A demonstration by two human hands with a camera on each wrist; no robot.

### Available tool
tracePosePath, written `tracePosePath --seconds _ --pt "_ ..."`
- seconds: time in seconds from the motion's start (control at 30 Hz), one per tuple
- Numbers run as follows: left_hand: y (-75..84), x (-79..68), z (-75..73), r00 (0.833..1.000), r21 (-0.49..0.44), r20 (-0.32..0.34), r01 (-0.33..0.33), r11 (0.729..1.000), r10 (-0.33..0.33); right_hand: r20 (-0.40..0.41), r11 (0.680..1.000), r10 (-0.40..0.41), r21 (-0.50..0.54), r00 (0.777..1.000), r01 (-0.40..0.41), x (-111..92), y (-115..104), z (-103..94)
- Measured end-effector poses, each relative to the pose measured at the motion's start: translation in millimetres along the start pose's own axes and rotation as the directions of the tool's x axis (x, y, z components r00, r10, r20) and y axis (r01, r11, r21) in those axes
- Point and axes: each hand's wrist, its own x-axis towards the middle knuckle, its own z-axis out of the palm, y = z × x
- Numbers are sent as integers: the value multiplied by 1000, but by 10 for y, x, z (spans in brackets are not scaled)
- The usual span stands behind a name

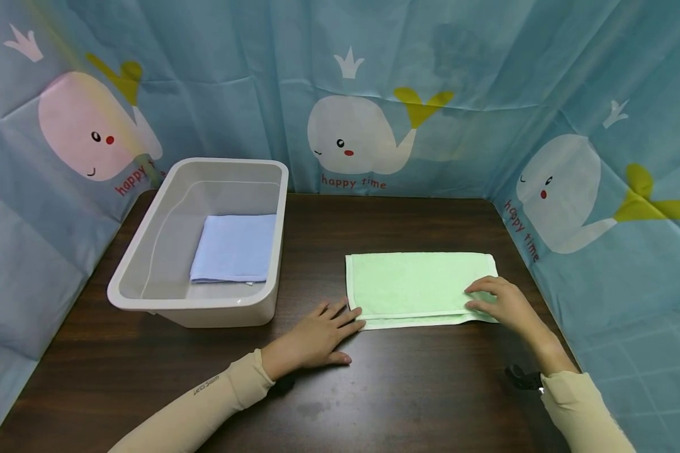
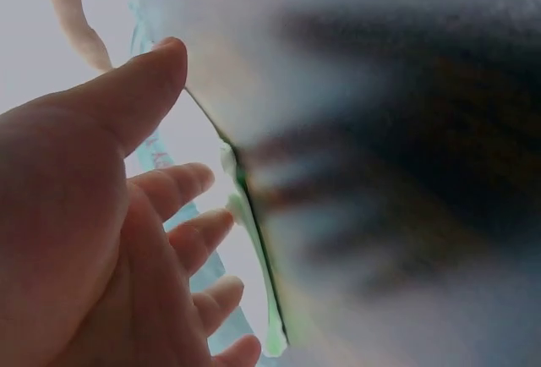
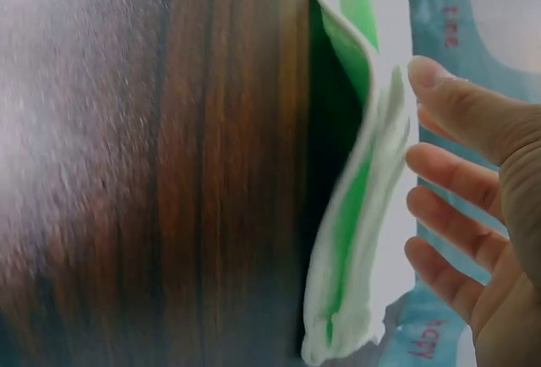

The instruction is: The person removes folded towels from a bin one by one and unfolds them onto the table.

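A light green towel [image 1: 413, 283] lies folded on the dark wooden table, its layers slightly offset along the near edge. My left hand [image 1: 317, 336] is spread flat, fingertips at the towel's near left corner. Over the right end of the towel is my right hand [image 1: 501, 305], its fingers loosely bent and nothing between them. In the right wrist view, the towel's stacked edges [image 3: 347, 215] show a wavy gap between layers, with the right fingertips [image 3: 427, 160] beside them. The left wrist view shows the left thumb and fingers [image 2: 199, 240] extended near the towel's edge.
A light grey plastic bin [image 1: 198, 304] stands at the left of the table, with a folded blue towel [image 1: 235, 248] inside. A blue curtain [image 1: 232, 94] printed with whales encloses the table at the back and both sides. A dark band [image 1: 524, 377] is on the right wrist.
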Motion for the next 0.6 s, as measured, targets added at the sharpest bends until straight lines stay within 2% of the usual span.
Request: tracePosePath --seconds 0.17,0.4,0.5,0.6 --pt "14 -4 15 1000 -11 12 -14 1000 15 -12 996 -87 -8 996 87 53 -150 73" --pt "40 16 18 1000 -14 4 -30 999 30 60 987 -159 -8 985 160 174 -414 221" --pt "49 21 10 999 -14 5 -32 999 32 66 975 -220 -5 973 221 225 -522 297" --pt "54 21 0 999 -4 7 -32 999 32 65 953 -301 -5 951 302 289 -631 369"
